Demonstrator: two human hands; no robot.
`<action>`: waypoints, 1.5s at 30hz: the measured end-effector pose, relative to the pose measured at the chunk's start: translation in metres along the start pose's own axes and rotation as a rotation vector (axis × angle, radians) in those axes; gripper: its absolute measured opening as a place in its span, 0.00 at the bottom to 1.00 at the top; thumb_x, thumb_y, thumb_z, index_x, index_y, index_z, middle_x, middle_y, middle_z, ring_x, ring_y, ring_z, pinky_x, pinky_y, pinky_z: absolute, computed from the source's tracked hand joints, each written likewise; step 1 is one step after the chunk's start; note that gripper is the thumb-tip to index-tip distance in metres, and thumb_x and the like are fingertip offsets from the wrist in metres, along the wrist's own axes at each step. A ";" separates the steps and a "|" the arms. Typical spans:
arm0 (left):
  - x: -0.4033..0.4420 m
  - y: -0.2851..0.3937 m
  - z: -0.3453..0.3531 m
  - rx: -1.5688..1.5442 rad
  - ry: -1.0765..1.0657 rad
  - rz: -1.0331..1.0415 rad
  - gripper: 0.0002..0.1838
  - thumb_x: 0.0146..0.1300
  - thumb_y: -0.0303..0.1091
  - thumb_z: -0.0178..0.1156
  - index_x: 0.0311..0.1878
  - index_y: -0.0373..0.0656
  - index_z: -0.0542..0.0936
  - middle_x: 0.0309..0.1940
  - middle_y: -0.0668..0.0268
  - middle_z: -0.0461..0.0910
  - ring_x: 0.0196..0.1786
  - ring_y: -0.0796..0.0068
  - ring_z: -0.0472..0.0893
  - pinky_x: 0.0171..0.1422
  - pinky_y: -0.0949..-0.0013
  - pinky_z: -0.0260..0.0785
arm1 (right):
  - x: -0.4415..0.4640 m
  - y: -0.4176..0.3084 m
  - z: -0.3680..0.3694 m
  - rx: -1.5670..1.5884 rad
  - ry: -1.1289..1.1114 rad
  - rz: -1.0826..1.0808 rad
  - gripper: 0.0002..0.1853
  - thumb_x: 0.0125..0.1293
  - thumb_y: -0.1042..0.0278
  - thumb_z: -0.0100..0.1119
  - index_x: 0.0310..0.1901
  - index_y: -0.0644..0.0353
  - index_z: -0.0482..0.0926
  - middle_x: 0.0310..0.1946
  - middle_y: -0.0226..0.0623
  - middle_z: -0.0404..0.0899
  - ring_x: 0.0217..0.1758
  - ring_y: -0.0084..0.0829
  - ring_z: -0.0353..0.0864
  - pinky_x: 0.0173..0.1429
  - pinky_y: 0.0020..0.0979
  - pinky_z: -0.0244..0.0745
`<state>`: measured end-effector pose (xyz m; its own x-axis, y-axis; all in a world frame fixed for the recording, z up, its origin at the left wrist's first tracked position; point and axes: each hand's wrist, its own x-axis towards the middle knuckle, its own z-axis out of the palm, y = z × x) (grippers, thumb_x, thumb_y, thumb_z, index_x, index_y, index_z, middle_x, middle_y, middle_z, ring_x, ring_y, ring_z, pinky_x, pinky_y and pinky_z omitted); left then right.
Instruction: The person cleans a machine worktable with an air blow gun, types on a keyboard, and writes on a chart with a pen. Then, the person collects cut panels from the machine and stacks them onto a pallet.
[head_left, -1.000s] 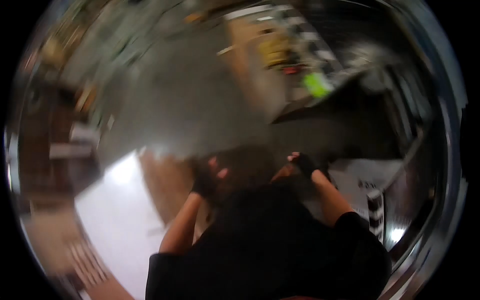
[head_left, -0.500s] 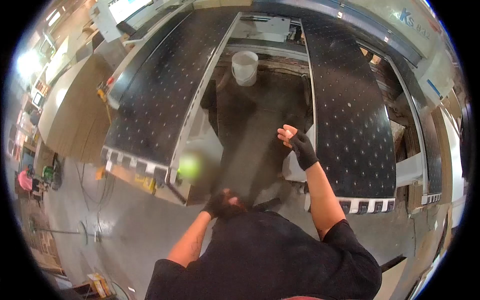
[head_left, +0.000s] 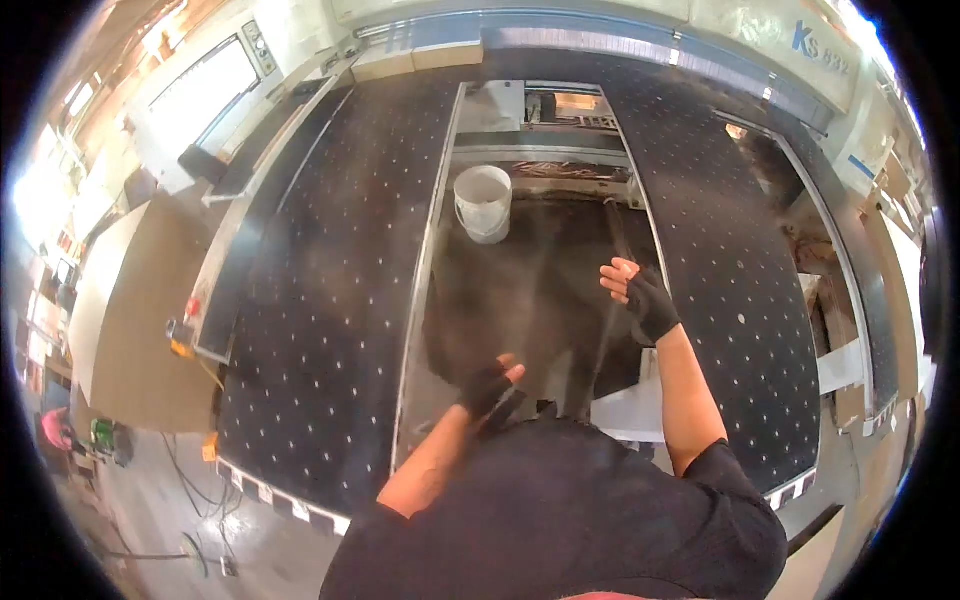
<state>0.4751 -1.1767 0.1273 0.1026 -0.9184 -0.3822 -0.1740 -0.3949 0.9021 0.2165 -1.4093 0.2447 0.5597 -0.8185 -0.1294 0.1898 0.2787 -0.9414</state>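
At far left, a brown board (head_left: 155, 310) is positioned beside the left perforated table (head_left: 310, 360). A white bucket (head_left: 484, 215) is located at the far part of the gap between tables. The left hand (head_left: 490, 386), fitted with a black fingerless glove, is held low over the near gap, fingers partly bent; its grip cannot be determined. The right hand (head_left: 638, 298), similarly gloved, is raised near the right perforated table (head_left: 745, 290), fingers loosely curled; whether anything is gripped cannot be determined.
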 end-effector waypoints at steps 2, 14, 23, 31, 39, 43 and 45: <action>0.047 -0.010 -0.017 0.068 -0.021 0.021 0.37 0.67 0.53 0.57 0.69 0.35 0.64 0.64 0.54 0.70 0.69 0.62 0.66 0.69 0.61 0.61 | 0.042 0.012 -0.015 0.029 -0.023 0.000 0.30 0.70 0.52 0.57 0.66 0.64 0.66 0.59 0.44 0.77 0.58 0.34 0.79 0.56 0.29 0.73; 0.224 0.053 -0.112 -0.429 0.289 -0.127 0.34 0.69 0.48 0.58 0.69 0.33 0.65 0.56 0.58 0.78 0.53 0.69 0.78 0.59 0.66 0.68 | 0.382 -0.030 -0.049 0.109 -0.105 0.042 0.28 0.72 0.51 0.53 0.65 0.63 0.68 0.58 0.44 0.78 0.56 0.36 0.81 0.53 0.29 0.76; 0.320 0.154 -0.157 -0.330 0.445 -0.231 0.34 0.70 0.48 0.57 0.70 0.35 0.64 0.61 0.55 0.76 0.59 0.64 0.78 0.62 0.64 0.69 | 0.615 -0.065 -0.008 0.054 -0.265 0.164 0.24 0.71 0.50 0.53 0.61 0.57 0.71 0.57 0.42 0.79 0.54 0.34 0.82 0.53 0.30 0.76; 0.469 0.130 -0.253 -0.206 0.459 0.140 0.34 0.70 0.46 0.57 0.71 0.34 0.62 0.62 0.52 0.74 0.60 0.66 0.76 0.62 0.64 0.68 | 0.750 -0.068 -0.005 0.031 -0.268 0.147 0.24 0.72 0.51 0.52 0.62 0.57 0.69 0.56 0.41 0.80 0.55 0.36 0.82 0.52 0.31 0.76; 0.546 0.243 -0.329 -0.243 0.291 0.234 0.34 0.70 0.49 0.56 0.70 0.36 0.63 0.59 0.56 0.76 0.61 0.65 0.75 0.63 0.64 0.67 | 0.875 -0.081 -0.068 0.243 -0.252 0.110 0.20 0.74 0.54 0.47 0.60 0.56 0.70 0.54 0.42 0.80 0.52 0.35 0.82 0.48 0.28 0.77; 0.578 0.242 -0.346 -0.855 0.241 0.262 0.29 0.70 0.48 0.56 0.65 0.37 0.69 0.53 0.60 0.79 0.56 0.67 0.77 0.59 0.62 0.70 | 0.941 -0.090 -0.071 -0.423 -0.554 -0.425 0.20 0.78 0.55 0.38 0.65 0.54 0.66 0.59 0.36 0.77 0.58 0.30 0.79 0.58 0.27 0.74; 0.573 0.285 -0.344 -0.702 0.479 0.242 0.25 0.69 0.47 0.56 0.60 0.36 0.74 0.50 0.61 0.81 0.51 0.68 0.79 0.56 0.63 0.71 | 0.979 -0.097 -0.065 0.049 -0.498 -0.071 0.20 0.79 0.56 0.38 0.65 0.54 0.67 0.60 0.34 0.76 0.57 0.27 0.80 0.56 0.24 0.75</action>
<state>0.8211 -1.8069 0.2343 0.5677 -0.8030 -0.1813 0.3809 0.0610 0.9226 0.6937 -2.2700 0.1895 0.8584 -0.5010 0.1100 0.2724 0.2635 -0.9254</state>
